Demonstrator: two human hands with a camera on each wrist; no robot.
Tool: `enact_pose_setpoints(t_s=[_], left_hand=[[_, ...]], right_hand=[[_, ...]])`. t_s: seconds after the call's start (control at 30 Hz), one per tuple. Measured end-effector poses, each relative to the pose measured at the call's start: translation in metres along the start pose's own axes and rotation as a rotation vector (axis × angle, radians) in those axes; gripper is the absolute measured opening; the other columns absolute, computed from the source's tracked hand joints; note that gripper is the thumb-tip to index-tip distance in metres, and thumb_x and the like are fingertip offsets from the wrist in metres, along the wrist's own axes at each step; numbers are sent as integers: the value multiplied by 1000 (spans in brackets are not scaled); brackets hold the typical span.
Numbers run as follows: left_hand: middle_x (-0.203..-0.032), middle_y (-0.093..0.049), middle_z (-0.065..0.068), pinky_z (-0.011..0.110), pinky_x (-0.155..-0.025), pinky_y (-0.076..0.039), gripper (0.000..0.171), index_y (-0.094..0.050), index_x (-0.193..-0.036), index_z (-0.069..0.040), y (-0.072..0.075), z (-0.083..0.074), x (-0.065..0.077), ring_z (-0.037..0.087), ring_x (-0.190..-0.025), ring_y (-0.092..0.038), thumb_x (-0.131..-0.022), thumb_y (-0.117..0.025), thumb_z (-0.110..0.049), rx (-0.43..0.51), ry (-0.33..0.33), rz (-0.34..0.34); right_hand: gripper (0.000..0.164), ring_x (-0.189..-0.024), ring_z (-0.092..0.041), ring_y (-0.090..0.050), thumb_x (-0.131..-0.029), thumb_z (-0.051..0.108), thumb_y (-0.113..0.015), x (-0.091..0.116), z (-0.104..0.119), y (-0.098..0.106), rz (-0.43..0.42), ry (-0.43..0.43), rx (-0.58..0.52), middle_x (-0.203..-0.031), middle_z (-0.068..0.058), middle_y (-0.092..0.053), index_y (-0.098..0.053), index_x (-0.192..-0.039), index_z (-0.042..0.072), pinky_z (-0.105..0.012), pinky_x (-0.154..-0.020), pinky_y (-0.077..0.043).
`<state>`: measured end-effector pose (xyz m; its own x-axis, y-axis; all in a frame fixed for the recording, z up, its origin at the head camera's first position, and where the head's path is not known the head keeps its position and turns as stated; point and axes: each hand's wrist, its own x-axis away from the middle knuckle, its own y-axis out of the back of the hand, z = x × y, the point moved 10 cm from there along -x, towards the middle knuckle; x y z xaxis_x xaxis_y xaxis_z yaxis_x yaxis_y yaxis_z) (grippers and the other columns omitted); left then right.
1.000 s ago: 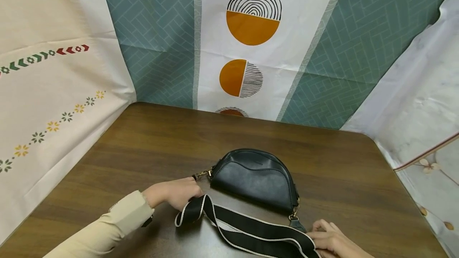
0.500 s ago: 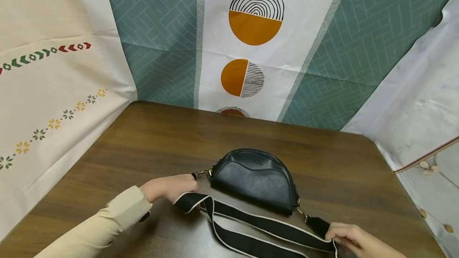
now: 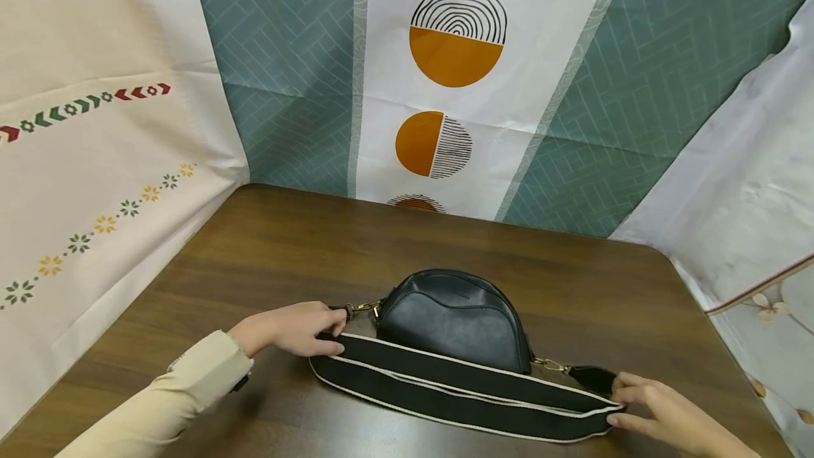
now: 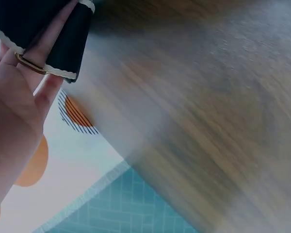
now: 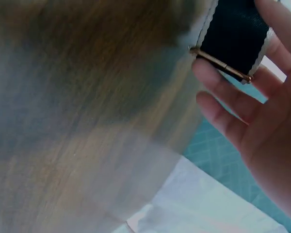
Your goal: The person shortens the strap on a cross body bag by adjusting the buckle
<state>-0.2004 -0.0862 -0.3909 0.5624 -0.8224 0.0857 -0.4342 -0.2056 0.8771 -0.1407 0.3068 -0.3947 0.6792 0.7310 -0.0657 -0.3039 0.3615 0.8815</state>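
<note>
A black half-moon handbag [image 3: 451, 320] sits on the wooden table in the head view, with gold clasps at both lower corners. Its wide black strap [image 3: 458, 394], edged in white, is stretched in a doubled band along the bag's front. My left hand [image 3: 295, 329] holds the strap's left end by the left clasp; in the left wrist view a gold ring [image 4: 30, 64] shows among the fingers. My right hand [image 3: 661, 408] pinches the strap's right end, where the right wrist view shows a gold slider bar [image 5: 223, 64] at the fingers.
The brown table [image 3: 286, 253] has a cloth hanging [image 3: 292, 90] with orange circles behind it. A cream cloth [image 3: 95, 161] stands along the left side and a pale floral cloth [image 3: 750, 189] along the right.
My right hand has moved right, drawing the loose, twisted strap into a straight, flat double band. My left hand has shifted slightly left with its end. The bag stays in place.
</note>
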Motion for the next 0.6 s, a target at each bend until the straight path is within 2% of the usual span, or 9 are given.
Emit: enact_pose_setpoints(t_s=[0.07, 0.13, 0.2, 0.23, 0.3, 0.4, 0.43, 0.5, 0.6], left_hand=[[-60, -33, -13, 19, -55, -31, 28, -44, -81, -16, 0, 4, 1, 1, -55, -33, -84, -58, -40, -7, 21, -7], [-62, -36, -15, 24, -66, -39, 35, -45, -85, -16, -2, 7, 2, 3, -61, -42, -80, -60, -47, -46, 24, 4], [-67, -45, -16, 32, -80, -39, 36, -49, -87, -16, -4, 7, 1, 5, -70, -51, -76, -64, -47, -125, -1, 16], [-69, -48, -16, 34, -82, -40, 33, -51, -86, -17, -5, 8, 0, 5, -72, -53, -75, -66, -45, -155, -1, 21], [-69, -53, -14, 34, -79, -42, 26, -56, -83, -15, -4, 9, -2, 5, -70, -55, -74, -69, -36, -179, 5, 15], [-67, -55, -12, 27, -62, -45, 14, -59, -78, -14, -1, 14, -5, 3, -59, -52, -76, -70, -23, -186, 39, -25], [-63, -53, -12, 26, -56, -43, 12, -59, -74, -14, 0, 16, -6, 3, -56, -49, -76, -69, -20, -185, 52, -45], [-59, -50, -12, 25, -52, -41, 15, -56, -68, -16, 4, 18, -7, 2, -52, -45, -77, -68, -17, -230, 65, -91], [-54, -46, -12, 29, -52, -37, 23, -50, -62, -18, 9, 22, -8, 4, -48, -43, -76, -68, -17, -323, 108, -153]], right_hand=[[3, -69, 4, -45, -78, 15, -67, -2, -4, 3, -32, -16, 79, -88, 15, -47, -65, -79, 17, -22, -50, -41], [6, -66, 4, -45, -75, 20, -70, -5, -6, 8, -87, -20, 198, -84, 16, -47, -65, -73, 19, -22, -49, -41], [14, -61, 4, -41, -71, 27, -72, -9, -7, 15, -156, -34, 348, -77, 20, -44, -60, -64, 25, -21, -47, -37], [17, -60, 2, -40, -69, 31, -73, -10, -8, 18, -183, -55, 423, -73, 21, -42, -58, -61, 27, -21, -46, -36], [24, -58, -2, -40, -65, 35, -73, -14, -10, 25, -233, -113, 560, -67, 21, -39, -52, -56, 29, -24, -46, -34], [28, -61, -11, -42, -65, 37, -72, -21, -17, 30, -231, -245, 675, -63, 17, -41, -49, -52, 29, -29, -48, -32], [29, -61, -14, -43, -66, 37, -72, -23, -19, 31, -227, -282, 685, -62, 16, -42, -48, -51, 28, -30, -48, -32], [33, -61, -17, -43, -68, 35, -71, -27, -24, 32, -219, -352, 687, -60, 12, -45, -46, -49, 26, -31, -48, -31], [36, -60, -20, -43, -70, 33, -71, -32, -28, 35, -239, -417, 689, -58, 9, -45, -43, -48, 24, -34, -48, -31]])
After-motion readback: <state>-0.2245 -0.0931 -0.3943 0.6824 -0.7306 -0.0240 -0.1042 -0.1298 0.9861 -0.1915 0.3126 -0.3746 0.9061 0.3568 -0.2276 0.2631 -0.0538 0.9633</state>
